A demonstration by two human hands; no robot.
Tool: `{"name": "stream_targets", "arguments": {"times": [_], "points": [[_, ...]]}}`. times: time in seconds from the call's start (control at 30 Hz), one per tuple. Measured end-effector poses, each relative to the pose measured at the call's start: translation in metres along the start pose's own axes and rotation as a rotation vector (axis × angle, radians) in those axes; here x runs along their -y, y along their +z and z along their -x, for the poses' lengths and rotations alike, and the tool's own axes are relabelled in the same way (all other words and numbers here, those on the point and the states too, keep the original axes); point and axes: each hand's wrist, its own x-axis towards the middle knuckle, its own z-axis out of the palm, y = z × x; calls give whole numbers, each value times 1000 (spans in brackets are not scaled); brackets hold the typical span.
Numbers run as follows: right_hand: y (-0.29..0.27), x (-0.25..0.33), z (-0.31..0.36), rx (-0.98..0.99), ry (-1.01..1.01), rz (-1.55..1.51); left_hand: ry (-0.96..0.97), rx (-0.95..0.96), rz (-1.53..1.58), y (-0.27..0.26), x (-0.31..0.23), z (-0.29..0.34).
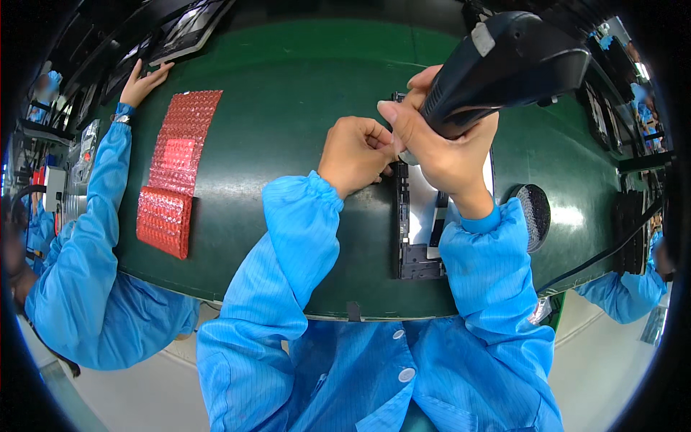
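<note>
Tool (515, 68), black and bulky, is gripped by the right hand (453, 155) over the flat unit (421, 266) on the green surface (288, 108). I judge it rigid, moderately heavy and top-weighted; the ribbed handle is the proper hold. The left hand (358, 155) curls its fingers together at the unit's left edge; I cannot tell whether they pinch anything. The unit appears stiff, light and probably fragile across its pale face, so I favour its black, notched border. Red bubble wrap (183, 137), glossy and dimpled, lies well left.
</note>
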Motion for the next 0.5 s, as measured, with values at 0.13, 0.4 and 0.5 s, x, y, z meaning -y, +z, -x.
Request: {"name": "stream_targets", "arguments": {"times": [0.13, 0.4, 0.5], "points": [[11, 8, 0, -88, 31, -86, 58, -43, 13, -2, 6, 3], [-38, 36, 3, -205, 20, -132, 225, -281, -81, -49, -15, 36], [-81, 49, 19, -161, -31, -30, 280, -370, -466, -81, 2, 67]]}}
